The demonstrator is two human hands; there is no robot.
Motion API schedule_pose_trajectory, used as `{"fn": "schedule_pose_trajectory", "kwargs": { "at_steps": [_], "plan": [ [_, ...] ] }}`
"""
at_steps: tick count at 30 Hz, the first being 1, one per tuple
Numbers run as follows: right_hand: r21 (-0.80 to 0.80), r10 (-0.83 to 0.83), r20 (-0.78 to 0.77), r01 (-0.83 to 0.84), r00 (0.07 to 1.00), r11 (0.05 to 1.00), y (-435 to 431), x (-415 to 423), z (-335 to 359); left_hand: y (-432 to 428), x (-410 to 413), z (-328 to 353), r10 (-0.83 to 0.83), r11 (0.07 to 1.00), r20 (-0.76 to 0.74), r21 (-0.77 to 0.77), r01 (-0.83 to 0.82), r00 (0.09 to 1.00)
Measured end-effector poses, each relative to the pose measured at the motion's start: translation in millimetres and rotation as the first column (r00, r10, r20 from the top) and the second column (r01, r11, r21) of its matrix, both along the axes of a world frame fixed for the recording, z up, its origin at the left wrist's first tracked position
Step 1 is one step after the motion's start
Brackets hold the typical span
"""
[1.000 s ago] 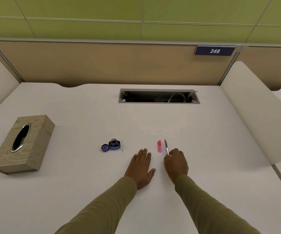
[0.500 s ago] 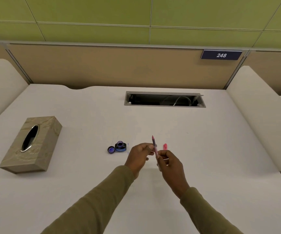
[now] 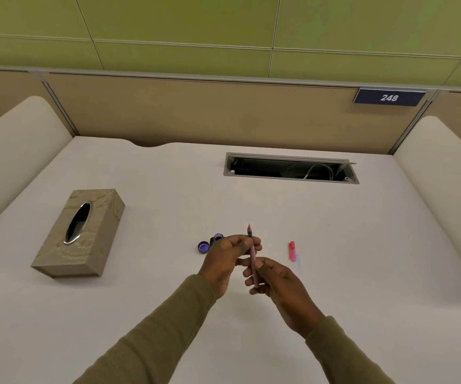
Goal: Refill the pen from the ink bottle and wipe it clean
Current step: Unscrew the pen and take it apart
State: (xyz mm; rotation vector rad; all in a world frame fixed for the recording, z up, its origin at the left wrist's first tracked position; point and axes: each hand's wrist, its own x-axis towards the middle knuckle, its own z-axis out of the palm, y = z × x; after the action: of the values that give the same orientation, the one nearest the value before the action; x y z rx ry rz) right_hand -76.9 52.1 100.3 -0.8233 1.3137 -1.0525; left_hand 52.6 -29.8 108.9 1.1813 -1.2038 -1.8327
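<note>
Above the white counter [image 3: 348, 273], both hands hold the slim pink plastic pen [image 3: 252, 254] nearly upright, tip pointing away from the person. The left hand [image 3: 228, 261] makes a narrow pinching grip on the upper barrel. The right hand [image 3: 279, 284] curls its fingers round the lower barrel. Just left of this grip, partly hidden behind the left fingers, sits the small open dark glass ink bottle [image 3: 218, 237], with its round blue-lined lid [image 3: 203, 247] beside it. Right of the grip lies a pink plastic pen cap [image 3: 292, 250]. Well left of the grip rests a beige rectangular tissue box [image 3: 79, 234].
</note>
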Motion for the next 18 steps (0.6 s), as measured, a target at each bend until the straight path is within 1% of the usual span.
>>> {"fn": "schedule_pose_trajectory", "kwargs": {
  "at_steps": [2, 5, 11, 18],
  "plan": [
    [0.006, 0.023, -0.007, -0.023, 1.000, 1.000, -2, 5, 0, -1, 6, 3, 0.012, 1.000, 0.006, -0.008, -0.012, 1.000],
    [0.011, 0.006, -0.051, -0.006, 0.999, 1.000, -7, 12, 0, -3, 12, 6, 0.026, 0.999, 0.048, -0.042, -0.024, 0.999],
    [-0.031, -0.082, -0.194, 0.078, 0.978, 0.996, -14, 29, 0, -7, 22, 8, 0.065, 0.995, 0.074, -0.079, -0.059, 0.995],
    [-0.057, -0.172, -0.260, 0.163, 0.950, 0.985, -19, 49, -2, -14, 35, 7, 0.060, 0.994, 0.079, -0.097, -0.052, 0.995]
  ]
}}
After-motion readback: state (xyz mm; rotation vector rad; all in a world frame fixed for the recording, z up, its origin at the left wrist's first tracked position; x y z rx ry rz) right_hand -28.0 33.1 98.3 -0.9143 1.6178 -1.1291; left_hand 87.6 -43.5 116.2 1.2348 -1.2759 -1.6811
